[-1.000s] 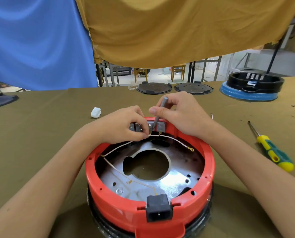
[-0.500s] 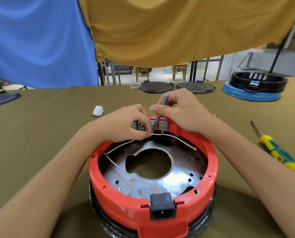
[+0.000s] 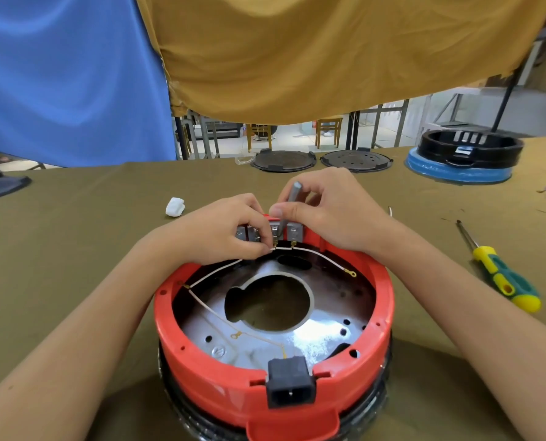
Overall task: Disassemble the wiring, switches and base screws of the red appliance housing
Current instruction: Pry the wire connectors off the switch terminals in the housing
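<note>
The red appliance housing (image 3: 220, 370) sits upside down in front of me, its shiny metal base plate (image 3: 325, 338) exposed. White wires (image 3: 214, 273) run along the inside to the switch terminals (image 3: 294, 232) at the far rim. My left hand (image 3: 214, 233) pinches a wire at its terminal end there. My right hand (image 3: 325, 211) grips a thin grey tool (image 3: 292, 195), its tip down among the terminals. A black power socket (image 3: 290, 383) sits on the near rim.
A yellow-green screwdriver (image 3: 500, 275) lies to the right on the olive cloth. A small white part (image 3: 175, 206) lies to the left. Two dark round plates (image 3: 284, 160) and a black-and-blue housing (image 3: 462, 157) stand at the back.
Both hands stay at the far rim's terminals with hardly any movement; only the camera view has shifted slightly.
</note>
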A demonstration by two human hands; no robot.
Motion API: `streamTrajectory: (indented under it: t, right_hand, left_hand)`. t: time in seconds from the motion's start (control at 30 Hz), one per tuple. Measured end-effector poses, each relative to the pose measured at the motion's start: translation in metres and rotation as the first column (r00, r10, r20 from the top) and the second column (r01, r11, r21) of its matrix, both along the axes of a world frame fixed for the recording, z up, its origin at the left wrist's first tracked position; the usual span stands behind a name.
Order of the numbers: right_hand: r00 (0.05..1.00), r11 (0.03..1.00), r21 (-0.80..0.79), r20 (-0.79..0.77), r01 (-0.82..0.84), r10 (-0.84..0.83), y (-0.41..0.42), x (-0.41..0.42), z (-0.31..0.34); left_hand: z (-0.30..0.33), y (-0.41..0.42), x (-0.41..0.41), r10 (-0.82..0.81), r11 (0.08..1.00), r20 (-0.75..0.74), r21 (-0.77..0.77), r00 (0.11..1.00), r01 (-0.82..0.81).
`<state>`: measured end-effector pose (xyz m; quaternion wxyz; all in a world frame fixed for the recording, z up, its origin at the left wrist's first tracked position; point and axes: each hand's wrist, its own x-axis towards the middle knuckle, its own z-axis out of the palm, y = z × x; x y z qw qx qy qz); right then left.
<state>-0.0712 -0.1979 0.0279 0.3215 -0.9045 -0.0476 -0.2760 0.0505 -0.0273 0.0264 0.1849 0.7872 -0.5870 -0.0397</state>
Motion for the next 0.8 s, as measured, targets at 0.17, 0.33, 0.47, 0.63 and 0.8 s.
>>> streamTrajectory:
  t: [0.17,0.33,0.47,0.63,0.8]
  right_hand:
    - [1.0,0.999,0.05,-0.003,0.017,-0.017,-0.004,0.003,-0.001]
    - [0.997,0.984,0.165,-0.051,0.063,-0.055,-0.005,0.009,-0.001]
    - [0.995,0.973,0.218,-0.074,0.075,-0.06,-0.004,0.01,-0.001]
    - [0.998,0.988,0.142,-0.006,0.059,-0.059,-0.004,0.005,-0.003]
    - [0.999,0.999,-0.026,-0.019,-0.028,0.028,-0.002,-0.002,0.001]
  left_hand:
    - [0.0,0.0,0.001,-0.001,1.0,0.002,0.0,1.0,0.001]
    - [0.0,0.0,0.0,0.0,1.0,0.009,0.002,1.0,0.0]
    - [0.0,0.001,0.0,0.005,1.0,0.008,0.005,1.0,-0.005]
    - [-0.001,0.001,0.001,-0.004,1.0,-0.004,-0.001,1.0,0.004]
    - [-0.001,0.0,0.001,-0.004,1.0,-0.005,-0.009,1.0,0.004]
